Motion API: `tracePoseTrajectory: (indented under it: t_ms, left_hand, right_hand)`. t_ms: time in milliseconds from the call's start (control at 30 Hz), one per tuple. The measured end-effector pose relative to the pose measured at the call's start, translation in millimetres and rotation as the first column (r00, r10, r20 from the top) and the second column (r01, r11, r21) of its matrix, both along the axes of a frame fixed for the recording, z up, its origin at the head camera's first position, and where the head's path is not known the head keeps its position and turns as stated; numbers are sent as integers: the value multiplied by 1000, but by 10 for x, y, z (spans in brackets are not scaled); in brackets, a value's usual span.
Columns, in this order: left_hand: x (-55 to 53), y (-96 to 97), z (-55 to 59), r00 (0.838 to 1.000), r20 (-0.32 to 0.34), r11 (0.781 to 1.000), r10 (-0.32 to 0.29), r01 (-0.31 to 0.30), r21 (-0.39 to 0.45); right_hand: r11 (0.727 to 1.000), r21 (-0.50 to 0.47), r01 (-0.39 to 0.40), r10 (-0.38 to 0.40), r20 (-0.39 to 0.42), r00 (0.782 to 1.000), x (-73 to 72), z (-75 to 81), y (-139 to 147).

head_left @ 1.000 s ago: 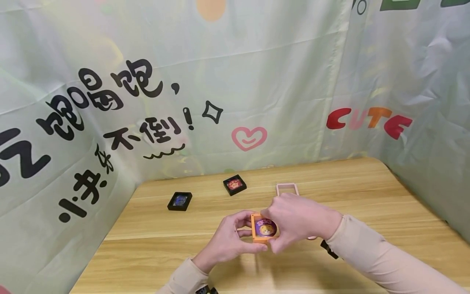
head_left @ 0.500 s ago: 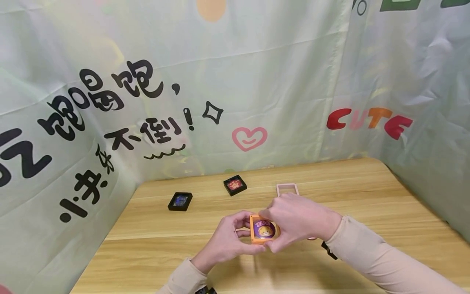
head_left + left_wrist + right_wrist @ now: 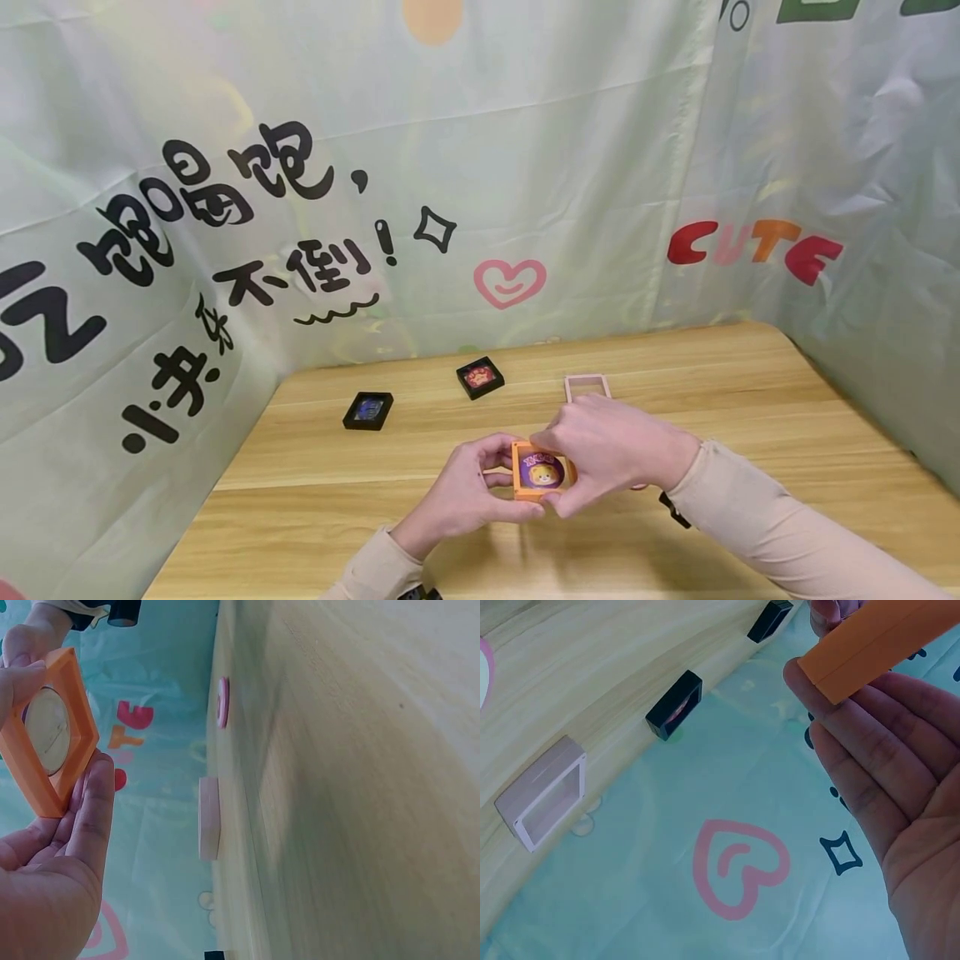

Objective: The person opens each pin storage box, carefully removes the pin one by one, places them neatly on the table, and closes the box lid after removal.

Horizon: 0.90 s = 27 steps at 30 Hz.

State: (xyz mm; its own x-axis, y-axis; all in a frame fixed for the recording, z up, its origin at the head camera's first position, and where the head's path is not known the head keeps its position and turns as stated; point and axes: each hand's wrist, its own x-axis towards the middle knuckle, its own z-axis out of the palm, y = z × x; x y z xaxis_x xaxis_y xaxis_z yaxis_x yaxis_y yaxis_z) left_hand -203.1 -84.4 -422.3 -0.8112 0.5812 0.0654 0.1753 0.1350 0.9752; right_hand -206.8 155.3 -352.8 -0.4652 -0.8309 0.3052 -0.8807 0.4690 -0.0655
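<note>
Above the table's front part, both hands hold an orange square display frame [image 3: 516,475]. Set inside it is a round badge [image 3: 542,472], purple with a yellow bear face. My left hand [image 3: 467,493] grips the frame's left side between thumb and fingers. From the right, my right hand [image 3: 611,450] pinches the opposite side and covers part of it. The left wrist view shows the badge's pale back [image 3: 49,731] within the frame. Seen from the right wrist, straight fingers lie along the frame's orange outer side [image 3: 877,652].
A pale pink square frame [image 3: 587,377] stands behind the right hand, which partly hides it. A pink-rimmed disc [image 3: 223,703] lies on the wooden table [image 3: 315,517]. Further back are a black frame with a blue badge [image 3: 368,408] and another with a red badge [image 3: 480,377].
The orange frame has tilted and shifted slightly downward in the head view, and more of its right part shows. Both hands keep nearly the same grip on it.
</note>
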Motion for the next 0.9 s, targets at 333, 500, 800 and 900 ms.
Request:
tracePoseTrajectory:
  t_ms: [333,500,800,900]
  left_hand:
    - [5,23,39,1000,-9,1000,-1,1,0]
    - [-2,30,60,1000,-7,1000,5,-5,1]
    - [0,48,70,1000,-4,1000,2,-2,0]
    - [-5,48,66,1000,-4,1000,-1,1,9]
  right_hand:
    - [999,-27,18,-17,36,999,7,29,13]
    - [999,-33,44,-41,65,997,4,51,1]
    - [998,-25,60,-58,78,995,32,77,11]
    - [996,9,89,-90,52,995,45,91,-4]
